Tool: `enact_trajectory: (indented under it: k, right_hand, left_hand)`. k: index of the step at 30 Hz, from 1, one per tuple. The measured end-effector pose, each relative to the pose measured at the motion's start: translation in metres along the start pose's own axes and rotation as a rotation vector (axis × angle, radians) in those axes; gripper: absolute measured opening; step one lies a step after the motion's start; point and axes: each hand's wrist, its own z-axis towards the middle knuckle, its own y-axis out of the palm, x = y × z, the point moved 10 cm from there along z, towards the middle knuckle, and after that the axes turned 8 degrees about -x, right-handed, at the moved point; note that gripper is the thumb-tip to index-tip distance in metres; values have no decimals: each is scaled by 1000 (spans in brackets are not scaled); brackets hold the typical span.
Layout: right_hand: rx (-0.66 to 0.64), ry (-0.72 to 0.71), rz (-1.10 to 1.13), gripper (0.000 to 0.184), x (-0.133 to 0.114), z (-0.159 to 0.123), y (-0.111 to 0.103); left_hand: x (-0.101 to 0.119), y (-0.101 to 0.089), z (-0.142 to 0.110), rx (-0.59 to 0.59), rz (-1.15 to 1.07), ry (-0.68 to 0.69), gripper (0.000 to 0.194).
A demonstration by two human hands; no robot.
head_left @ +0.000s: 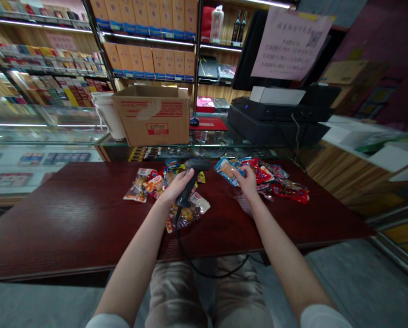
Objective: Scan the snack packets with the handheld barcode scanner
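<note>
My left hand (pixel 179 186) is closed round the handle of a black barcode scanner (pixel 187 195), whose head points right. Its cable hangs down past the table's front edge. Under and around the scanner lies a loose pile of snack packets (pixel 156 183), partly hidden by my hand. Between the thumb and fingers of my right hand (pixel 247 181) is a blue-edged snack packet (pixel 227 171) with a brown middle, tilted toward the scanner. Behind and right of that hand spreads a second pile of red and blue snack packets (pixel 275 177).
The dark red table (pixel 87 214) carries both piles. Beyond it, a cardboard box (pixel 156 116) and a white cup (pixel 110 114) stand on a glass counter. A monitor with a paper notice (pixel 289 41) rises at back right, above a black cash drawer (pixel 272 123).
</note>
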Motion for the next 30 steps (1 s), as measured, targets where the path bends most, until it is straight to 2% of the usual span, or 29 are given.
enact_trajectory:
  k: [3,8,12,17,20,22,25,30]
  right_hand:
    - [-39,-44,-23,42,-12,-4,6]
    - [-150,-45,-59,42,-18,-7,20]
    - [-140,-55,-64,41,-18,-7,20]
    - [-98,-46,-180,33,-15,-6,13]
    - [41,-62,-308,25,-21,0,-14]
    - [141,-112,-425,31,-32,7,-39]
    - [176,-128,-643,36,-38,25,-70]
    - [152,181,-1026,30,-10,45,-113]
  left_hand:
    - [1,16,-3,-34,26,-9,72]
    - [9,27,-8,-31,49,2,65]
    - [6,25,-7,-1,37,-17,56]
    - [2,17,-5,-6,0,-54,63]
    - [7,-6,-7,102,7,-55,63]
    - [12,-26,-11,205,12,-47,60]
    - [14,-50,-16,327,19,-67,58]
    - [11,-65,-16,370,-1,-70,58]
